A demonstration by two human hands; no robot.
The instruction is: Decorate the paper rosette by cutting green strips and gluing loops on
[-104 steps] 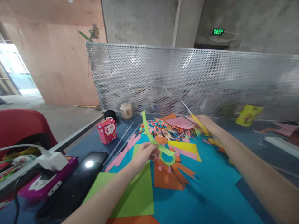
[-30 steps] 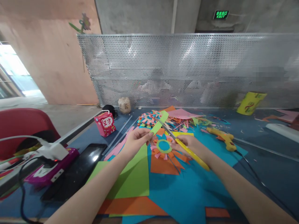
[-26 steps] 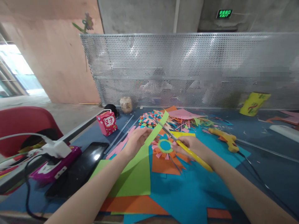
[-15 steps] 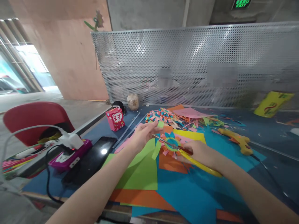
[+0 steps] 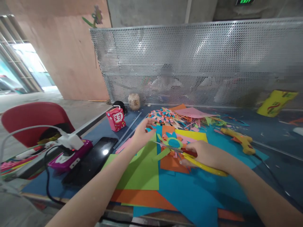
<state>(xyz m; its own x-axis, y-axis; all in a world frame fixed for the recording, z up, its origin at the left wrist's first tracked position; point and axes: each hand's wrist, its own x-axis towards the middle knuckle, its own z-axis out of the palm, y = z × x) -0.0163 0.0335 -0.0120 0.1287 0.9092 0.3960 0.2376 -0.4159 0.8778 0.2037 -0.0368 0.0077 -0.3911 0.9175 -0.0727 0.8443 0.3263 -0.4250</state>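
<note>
My right hand (image 5: 203, 154) is closed around the yellow-handled scissors (image 5: 205, 166), whose blades point left. Behind the blades lies a layered paper flower (image 5: 174, 142) with blue, green, orange and pink rings. A curled light-green paper strip (image 5: 163, 154) hangs at its lower left, by the blades. Left of the scissor tips, my left hand (image 5: 144, 132) is above a green paper sheet (image 5: 139, 171), fingers apart and nothing seen in them. Orange paper pieces (image 5: 169, 164) lie under the flower.
Finished paper flowers (image 5: 163, 116) and paper scraps lie at the back. To the right is a yellow glue gun (image 5: 241, 140) with a cable. A phone (image 5: 92, 160), a purple power strip (image 5: 71, 157) and a red drink carton (image 5: 115, 119) stand left. Behind rises a perforated metal screen (image 5: 180, 56).
My left hand has let go of the light-green paper and drawn slightly left, its fingers spreading. The green strip now lies lower by the flower. The scissors stay in my right hand.
</note>
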